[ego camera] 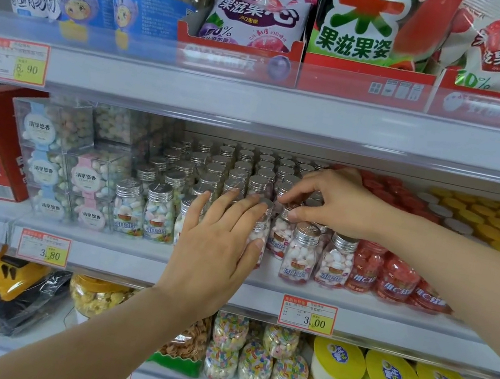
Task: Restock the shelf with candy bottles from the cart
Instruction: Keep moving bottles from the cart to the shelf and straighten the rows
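The left hand (218, 247) is wrapped round the front of a small clear candy bottle with a silver screw cap (260, 231), fingers over the cap and thumb against its side — closed on it, pressing it into the front row of the middle shelf (161, 269). The right hand (336, 201) reaches in from the other side, thumb and forefinger pinched together on the cap of a second clear bottle of pink and white candy (281, 231), just beyond the left fingertips.

That is where it could go wrong. Behind both grips stands a tight block of silver-capped bottles (239, 167), cap to cap, with no visible slack. A hard push from the left palm could likely shove the row back and topple several like skittles. The pinch on the right looks light; if that bottle is lifted by its cap alone, it may slip and knock the two clear bottles (317, 254) just right of it, or the red candy bottles (393, 276) further along.

The shelf lip below the left wrist is low, so a bottle tipped forward could roll off. The cart is out of view.
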